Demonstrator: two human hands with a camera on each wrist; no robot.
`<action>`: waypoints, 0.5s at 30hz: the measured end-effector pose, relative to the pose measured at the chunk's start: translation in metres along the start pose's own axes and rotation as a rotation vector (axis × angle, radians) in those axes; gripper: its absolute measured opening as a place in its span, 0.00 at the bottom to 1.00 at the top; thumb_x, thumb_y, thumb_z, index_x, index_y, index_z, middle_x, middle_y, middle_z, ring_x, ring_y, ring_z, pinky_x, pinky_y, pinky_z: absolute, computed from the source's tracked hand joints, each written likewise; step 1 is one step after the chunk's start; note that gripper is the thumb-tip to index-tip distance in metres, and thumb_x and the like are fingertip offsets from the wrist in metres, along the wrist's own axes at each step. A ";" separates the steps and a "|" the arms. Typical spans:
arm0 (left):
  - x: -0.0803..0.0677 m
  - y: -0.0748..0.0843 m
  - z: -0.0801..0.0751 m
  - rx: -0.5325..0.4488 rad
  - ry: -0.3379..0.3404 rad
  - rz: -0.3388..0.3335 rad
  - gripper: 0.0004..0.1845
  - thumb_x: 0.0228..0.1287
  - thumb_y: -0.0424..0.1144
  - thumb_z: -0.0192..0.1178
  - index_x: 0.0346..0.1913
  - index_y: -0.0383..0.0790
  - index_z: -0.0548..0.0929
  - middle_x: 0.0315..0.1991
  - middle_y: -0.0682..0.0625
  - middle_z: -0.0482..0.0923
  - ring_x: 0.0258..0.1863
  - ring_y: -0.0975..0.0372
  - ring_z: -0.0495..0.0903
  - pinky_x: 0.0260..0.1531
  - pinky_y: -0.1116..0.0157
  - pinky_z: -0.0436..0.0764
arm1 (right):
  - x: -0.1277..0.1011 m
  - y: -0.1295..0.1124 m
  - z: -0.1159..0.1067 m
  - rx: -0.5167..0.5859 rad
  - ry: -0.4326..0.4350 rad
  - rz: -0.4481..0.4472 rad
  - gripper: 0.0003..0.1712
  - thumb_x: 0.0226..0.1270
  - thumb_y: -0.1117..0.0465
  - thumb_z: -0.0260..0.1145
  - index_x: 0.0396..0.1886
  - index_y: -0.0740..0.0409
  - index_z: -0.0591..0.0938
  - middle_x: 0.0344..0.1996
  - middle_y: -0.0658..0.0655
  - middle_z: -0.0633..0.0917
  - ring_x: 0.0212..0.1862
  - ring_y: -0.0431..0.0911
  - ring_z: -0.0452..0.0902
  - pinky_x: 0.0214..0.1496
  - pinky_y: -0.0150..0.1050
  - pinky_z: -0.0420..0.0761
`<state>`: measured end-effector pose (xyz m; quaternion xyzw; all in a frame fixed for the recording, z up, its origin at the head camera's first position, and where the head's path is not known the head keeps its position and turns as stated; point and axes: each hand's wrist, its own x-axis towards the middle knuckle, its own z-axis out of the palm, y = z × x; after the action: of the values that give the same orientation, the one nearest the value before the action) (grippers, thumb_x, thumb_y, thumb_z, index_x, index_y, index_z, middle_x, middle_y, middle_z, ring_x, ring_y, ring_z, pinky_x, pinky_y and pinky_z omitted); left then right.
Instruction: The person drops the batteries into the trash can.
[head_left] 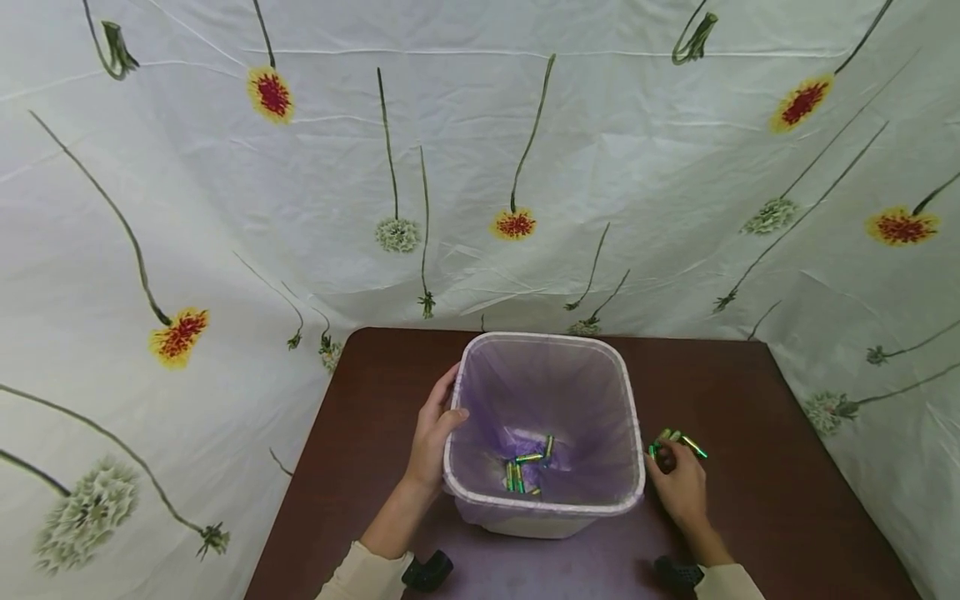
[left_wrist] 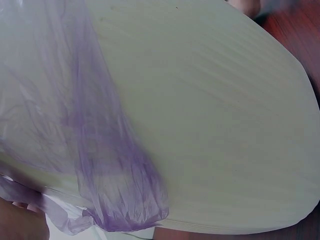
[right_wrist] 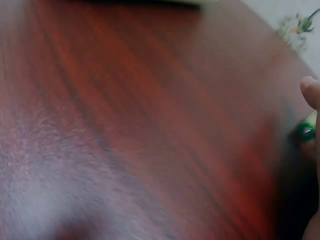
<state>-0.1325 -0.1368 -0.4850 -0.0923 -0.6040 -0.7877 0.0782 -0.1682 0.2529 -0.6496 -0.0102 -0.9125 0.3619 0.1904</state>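
Bin: white square waste bin [head_left: 551, 517] stands upright near the middle of the brown table [head_left: 787, 467], just in front of the person; its mouth is open and faces up.
Liner: thin purple plastic bag [head_left: 547, 392] lines the inside and folds over the rim; in the left wrist view the bag [left_wrist: 100, 165] hangs loose and crumpled against the pale outer wall of the bin [left_wrist: 215, 125].
Batteries inside: several green batteries [head_left: 525, 468] lie scattered on the bottom of the bin, some side by side, some at an angle.
Left hand: left hand [head_left: 433, 437] grips the left rim of the bin, thumb hooked over the edge into the liner, fingers curled against the outer wall.
Right hand: right hand [head_left: 678, 483] is on the table just to the right of the bin, fingers curled round a few green batteries [head_left: 678, 440] at its fingertips; their ends poke out towards the back of the table.
Right wrist view: blurred wood grain of the table [right_wrist: 150, 125] fills the picture; at the right edge a fingertip [right_wrist: 311, 92] shows just above the round green end of a battery [right_wrist: 305, 131].
Backdrop: white cloth [head_left: 480, 167] printed with long-stemmed flowers hangs behind and beside the table.
Sleeves: pale cuffs show at both wrists at the bottom edge of the head view.
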 end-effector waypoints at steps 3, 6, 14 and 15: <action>0.000 0.000 0.000 0.002 0.003 -0.001 0.36 0.64 0.29 0.48 0.78 0.33 0.62 0.75 0.37 0.63 0.68 0.47 0.67 0.62 0.63 0.72 | -0.004 0.000 0.006 -0.012 0.024 0.005 0.22 0.53 0.71 0.79 0.48 0.73 0.84 0.33 0.62 0.83 0.35 0.56 0.80 0.38 0.54 0.79; 0.000 0.000 0.000 0.001 0.008 0.003 0.36 0.64 0.29 0.48 0.78 0.33 0.62 0.75 0.37 0.64 0.67 0.47 0.67 0.62 0.63 0.72 | -0.005 0.001 0.009 -0.022 0.053 -0.014 0.21 0.52 0.72 0.79 0.45 0.74 0.83 0.32 0.65 0.82 0.35 0.59 0.80 0.37 0.57 0.78; 0.000 0.000 0.001 -0.017 -0.009 -0.002 0.37 0.65 0.30 0.48 0.79 0.33 0.61 0.76 0.38 0.63 0.69 0.46 0.66 0.63 0.62 0.71 | -0.012 0.008 0.013 -0.071 0.157 -0.086 0.15 0.51 0.73 0.79 0.35 0.70 0.81 0.29 0.65 0.81 0.32 0.60 0.79 0.34 0.58 0.77; 0.000 0.000 0.002 -0.021 -0.010 -0.002 0.37 0.65 0.29 0.48 0.79 0.33 0.61 0.76 0.38 0.62 0.69 0.46 0.65 0.64 0.62 0.71 | -0.013 0.008 0.013 -0.075 0.172 -0.100 0.14 0.50 0.73 0.78 0.34 0.70 0.81 0.28 0.65 0.81 0.31 0.61 0.78 0.34 0.58 0.77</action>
<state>-0.1326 -0.1354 -0.4843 -0.0966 -0.5962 -0.7936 0.0736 -0.1617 0.2481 -0.6681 -0.0027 -0.9050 0.3155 0.2855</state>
